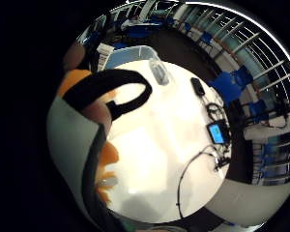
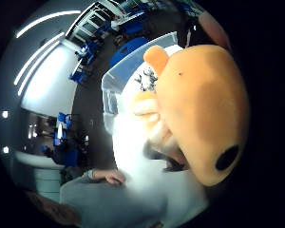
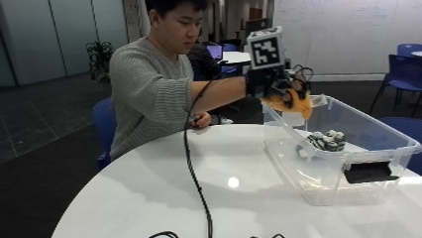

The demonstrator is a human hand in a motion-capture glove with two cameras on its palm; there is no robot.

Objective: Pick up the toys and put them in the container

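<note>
My gloved right hand [image 3: 272, 83] is raised above the near rim of the clear plastic container [image 3: 389, 134] and grips an orange plush toy [image 3: 292, 101]. The toy hangs just over the container's edge. In the thumb side palm view the orange toy [image 2: 204, 109] fills much of the picture, with a black eye spot and a small round ear. A sliver of orange toy [image 1: 73, 79] shows beside the hand's black strap in the little finger side view. A black-and-white striped toy [image 3: 326, 141] lies inside the container on its floor.
The container stands on a round white table [image 3: 165, 188]. A black cable [image 3: 195, 178] runs from the hand across the table toward its front edge. The person's bare left hand [image 3: 201, 120] rests at the table's far edge. A phone [image 1: 216, 133] and cables lie on the table.
</note>
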